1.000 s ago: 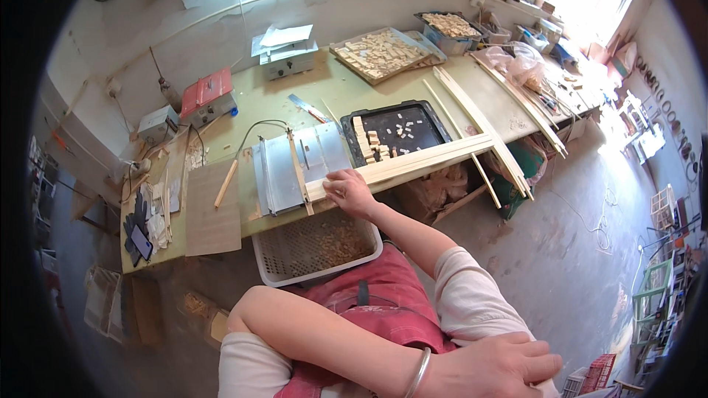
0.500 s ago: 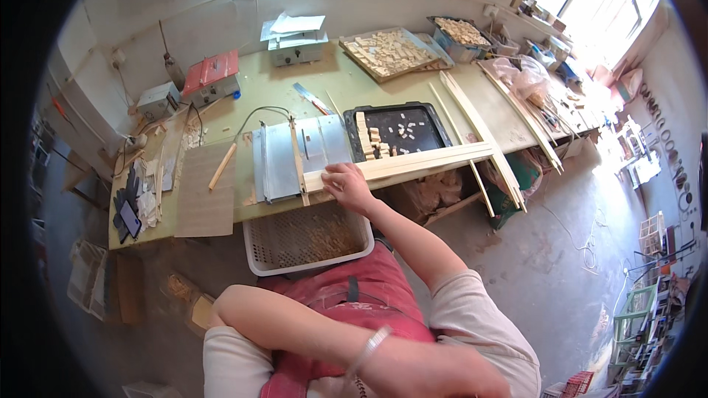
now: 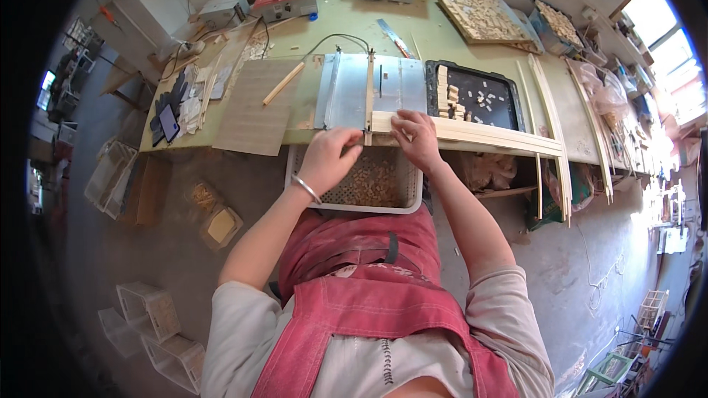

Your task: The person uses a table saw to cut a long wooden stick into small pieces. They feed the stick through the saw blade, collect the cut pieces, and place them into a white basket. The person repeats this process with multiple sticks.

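Note:
Pale wooden strips lie side by side along the table's front edge, their left ends on a metal plate. My right hand grips these strips near that end, fingers on top. Just left of it, my left hand is closed with curled fingers, its fingertips beside the near end of a narrow wooden bar crossing the plate. Whatever the left fingers may pinch is too small to make out. Below both hands sits a white plastic basket containing small wood pieces.
A black tray with small wood blocks stands right of the plate. Left of it are a wooden-handled tool with a cord, a brown board and a phone. Long strips overhang the front edge at right.
My left hand has come from near my body up to the plate's front edge. The right hand still holds the strips. The view has shifted, so the table appears higher and farther right.

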The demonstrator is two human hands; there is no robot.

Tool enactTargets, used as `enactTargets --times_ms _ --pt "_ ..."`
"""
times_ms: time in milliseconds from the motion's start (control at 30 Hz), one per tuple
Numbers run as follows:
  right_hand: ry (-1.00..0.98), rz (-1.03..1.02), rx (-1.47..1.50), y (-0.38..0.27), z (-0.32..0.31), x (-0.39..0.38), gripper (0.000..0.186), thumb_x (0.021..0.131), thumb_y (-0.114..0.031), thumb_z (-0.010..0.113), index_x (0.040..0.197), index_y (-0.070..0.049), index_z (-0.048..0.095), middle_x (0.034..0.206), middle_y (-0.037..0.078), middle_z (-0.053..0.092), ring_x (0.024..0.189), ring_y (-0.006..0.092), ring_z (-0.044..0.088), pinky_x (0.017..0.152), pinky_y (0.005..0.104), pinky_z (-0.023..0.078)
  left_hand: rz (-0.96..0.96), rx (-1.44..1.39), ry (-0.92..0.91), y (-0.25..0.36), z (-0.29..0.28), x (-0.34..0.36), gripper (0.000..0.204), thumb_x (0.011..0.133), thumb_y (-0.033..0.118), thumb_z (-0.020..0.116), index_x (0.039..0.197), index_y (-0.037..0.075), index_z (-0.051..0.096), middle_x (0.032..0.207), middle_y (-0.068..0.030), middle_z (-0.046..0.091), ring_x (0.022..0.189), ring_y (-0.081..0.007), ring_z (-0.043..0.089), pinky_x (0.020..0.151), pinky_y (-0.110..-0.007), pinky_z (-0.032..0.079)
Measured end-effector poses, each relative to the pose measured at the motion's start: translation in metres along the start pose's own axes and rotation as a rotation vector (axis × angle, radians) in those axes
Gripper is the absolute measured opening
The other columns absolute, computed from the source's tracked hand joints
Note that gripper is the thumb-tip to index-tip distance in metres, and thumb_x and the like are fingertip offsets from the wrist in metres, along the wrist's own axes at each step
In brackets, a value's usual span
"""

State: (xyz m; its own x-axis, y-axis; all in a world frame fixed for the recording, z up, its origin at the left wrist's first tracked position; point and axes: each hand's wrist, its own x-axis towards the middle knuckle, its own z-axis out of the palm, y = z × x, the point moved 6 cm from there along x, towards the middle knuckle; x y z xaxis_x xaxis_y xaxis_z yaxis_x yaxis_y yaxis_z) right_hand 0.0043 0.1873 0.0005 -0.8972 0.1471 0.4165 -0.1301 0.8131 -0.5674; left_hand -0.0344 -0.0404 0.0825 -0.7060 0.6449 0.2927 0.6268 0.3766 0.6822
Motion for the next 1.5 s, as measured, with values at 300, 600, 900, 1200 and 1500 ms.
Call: enactTargets --times_ms 300,600,900,1200,1500 --pt "-0.025 0.037 0.027 0.000 -0.002 0.003 0.028 0.089 -0.020 0.079 0.117 -0.015 0.079 0.132 0.006 0.069 0.127 0.0308 0.058 0.113 0.0441 0.041 0.019 0.227 -0.058 -0.034 0.041 0.039 0.046 0.088 0.022 0.078 0.129 0.007 0.065 0.126 -0.0128 0.066 0.117 -0.0337 0.063 0.100 -0.046 0.048" --pt "-0.021 0.029 0.011 -0.003 -0.004 0.004 0.027 0.089 -0.019 0.079 0.115 -0.014 0.079 0.132 0.007 0.069 0.126 0.0311 0.058 0.112 0.0445 0.041 -0.032 0.271 -0.068 -0.056 0.064 0.053 0.060 0.082 0.030 0.082 0.135 0.012 0.062 0.120 -0.0104 0.060 0.115 -0.0332 0.062 0.097 -0.048 0.050" --pt "-0.028 0.016 0.015 0.003 0.000 0.009 0.026 0.091 -0.020 0.079 0.115 -0.012 0.080 0.132 0.007 0.069 0.125 0.0311 0.059 0.111 0.0437 0.041 -0.080 0.310 -0.043 -0.063 0.073 0.065 0.058 0.076 0.032 0.082 0.129 0.018 0.065 0.116 -0.0091 0.058 0.109 -0.0322 0.063 0.090 -0.050 0.051" --pt "-0.034 0.040 0.017 0.006 0.002 0.011 0.025 0.089 -0.022 0.079 0.113 -0.014 0.080 0.132 0.006 0.070 0.128 0.0311 0.058 0.113 0.0453 0.041 -0.140 0.288 -0.023 -0.062 0.076 0.067 0.050 0.075 0.029 0.077 0.122 0.020 0.063 0.116 -0.0097 0.058 0.109 -0.0348 0.063 0.087 -0.052 0.051" --pt "-0.022 0.038 0.032 0.005 0.001 0.010 0.024 0.089 -0.021 0.079 0.112 -0.014 0.080 0.131 0.006 0.070 0.128 0.0313 0.058 0.113 0.0452 0.041 -0.085 0.333 0.024 -0.052 0.075 0.058 0.047 0.078 0.026 0.078 0.123 0.017 0.065 0.112 -0.0085 0.057 0.111 -0.0332 0.062 0.089 -0.051 0.049"
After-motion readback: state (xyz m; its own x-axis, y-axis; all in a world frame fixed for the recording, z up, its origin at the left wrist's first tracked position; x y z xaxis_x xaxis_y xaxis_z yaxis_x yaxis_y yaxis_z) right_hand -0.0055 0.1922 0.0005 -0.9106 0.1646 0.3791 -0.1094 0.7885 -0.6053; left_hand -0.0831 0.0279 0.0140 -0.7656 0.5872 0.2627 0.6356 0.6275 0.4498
